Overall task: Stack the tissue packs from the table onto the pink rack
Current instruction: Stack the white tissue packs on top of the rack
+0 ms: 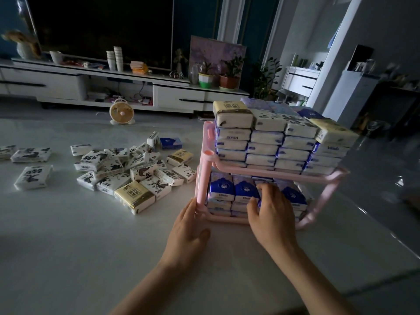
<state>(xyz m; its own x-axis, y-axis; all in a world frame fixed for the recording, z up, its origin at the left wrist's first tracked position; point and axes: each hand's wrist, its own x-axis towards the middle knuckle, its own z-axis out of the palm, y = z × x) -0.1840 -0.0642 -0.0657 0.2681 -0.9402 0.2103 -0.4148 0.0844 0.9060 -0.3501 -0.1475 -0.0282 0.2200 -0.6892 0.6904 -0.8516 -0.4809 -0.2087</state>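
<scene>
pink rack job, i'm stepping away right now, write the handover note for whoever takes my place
Left hand: open, flat against the front left post of the pink rack, near its base.
Right hand: fingers bent against the blue packs on the lower tier; gripping or pushing, cannot tell.
Done: lower tier looks full; the upper tier stack rises above the frame.
Left: a loose pile on the table left of the rack, plus stray packs further left.

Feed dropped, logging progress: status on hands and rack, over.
Left hand flat against pink rack corner post. Right hand curled on blue pack, lower tier. Both tiers loaded; loose packs on table. Nothing blocking.
</scene>
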